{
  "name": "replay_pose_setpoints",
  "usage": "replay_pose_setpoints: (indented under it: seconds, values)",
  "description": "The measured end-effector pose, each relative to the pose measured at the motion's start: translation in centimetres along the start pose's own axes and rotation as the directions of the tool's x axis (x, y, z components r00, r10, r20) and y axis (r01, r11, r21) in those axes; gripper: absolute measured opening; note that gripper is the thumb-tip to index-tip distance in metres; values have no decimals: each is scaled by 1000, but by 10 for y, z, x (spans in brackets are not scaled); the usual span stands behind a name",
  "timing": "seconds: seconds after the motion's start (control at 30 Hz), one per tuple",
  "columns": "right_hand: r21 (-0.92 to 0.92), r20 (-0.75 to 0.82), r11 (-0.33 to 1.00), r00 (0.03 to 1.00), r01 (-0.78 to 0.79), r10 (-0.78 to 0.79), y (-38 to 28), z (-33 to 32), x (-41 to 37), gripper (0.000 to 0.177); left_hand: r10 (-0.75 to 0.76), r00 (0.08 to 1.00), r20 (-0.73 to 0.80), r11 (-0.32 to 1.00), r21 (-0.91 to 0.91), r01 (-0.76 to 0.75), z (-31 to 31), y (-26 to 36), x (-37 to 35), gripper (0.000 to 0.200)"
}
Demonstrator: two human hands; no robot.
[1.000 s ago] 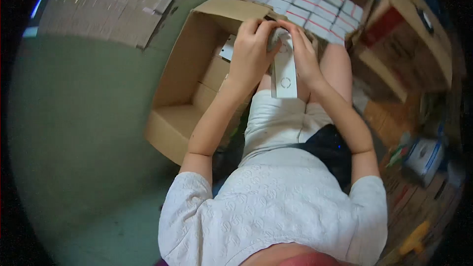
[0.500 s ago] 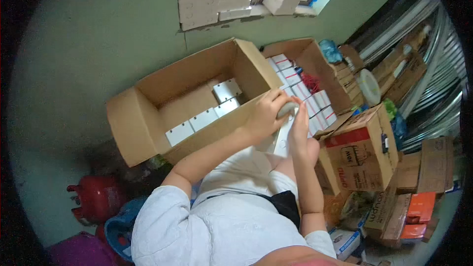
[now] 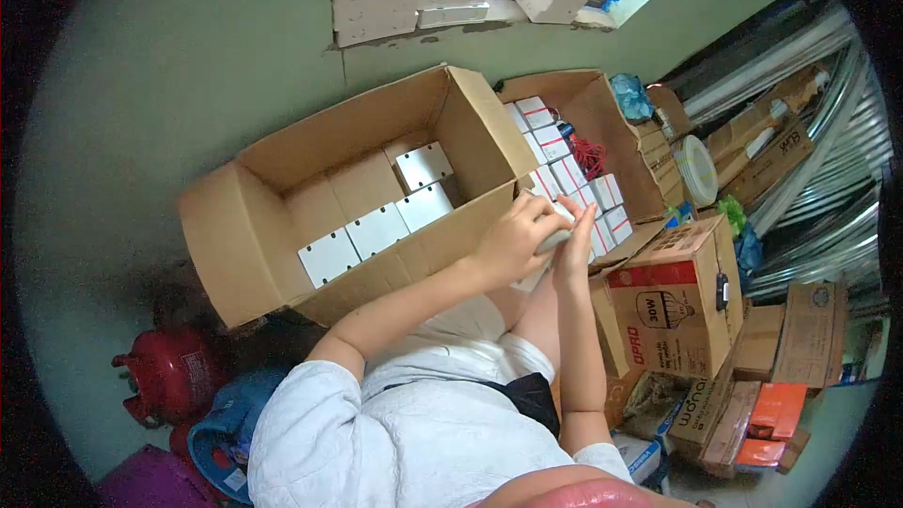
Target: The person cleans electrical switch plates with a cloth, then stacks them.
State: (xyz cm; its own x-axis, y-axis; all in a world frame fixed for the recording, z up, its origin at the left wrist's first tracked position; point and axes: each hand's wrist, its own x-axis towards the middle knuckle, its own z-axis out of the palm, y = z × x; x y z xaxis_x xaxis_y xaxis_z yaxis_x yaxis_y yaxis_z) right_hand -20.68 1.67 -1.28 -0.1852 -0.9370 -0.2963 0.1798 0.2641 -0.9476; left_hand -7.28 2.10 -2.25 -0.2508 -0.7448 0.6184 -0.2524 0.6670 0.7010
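My left hand (image 3: 513,240) is closed over the top of a whitish rounded object (image 3: 553,241), its fingers bent around the upper side. Against the object's other side presses my right hand (image 3: 573,249), fingers fairly straight and pointing up. Both hands hold it above my lap, and their fingers hide most of it, so I cannot tell its kind. Just left of the hands stands a large open cardboard box (image 3: 235,245). In its bottom lie several white boxes (image 3: 376,229) with small dark marks along their edges.
Behind my hands, a second carton (image 3: 628,146) holds white boxes with red stripes (image 3: 567,172) and a red wire bundle (image 3: 590,158). A bulb carton (image 3: 677,306) stands at right. Gas cylinders, one red (image 3: 179,374) and one blue (image 3: 230,423), stand lower left. Metal lengths (image 3: 837,188) lean far right.
The view has shifted slightly. My hands have tipped the whitish object, and the long white face seen below the fingers before is now mostly hidden. The boxes stay in place.
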Motion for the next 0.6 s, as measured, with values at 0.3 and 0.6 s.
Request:
replay_pose_setpoints:
  seconds: [0.3, 0.6]
  values:
    - [-310, -76, 927, 966, 213, -247, -11, -7, 7, 75, -293, 956, -2, 939, -189, 287, 1, -37, 54, 23]
    - [-45, 439, 883, 803, 467, -402, -140, 9, 59, 79, -488, 844, -224, 869, -34, 494, -53, -128, 37, 20]
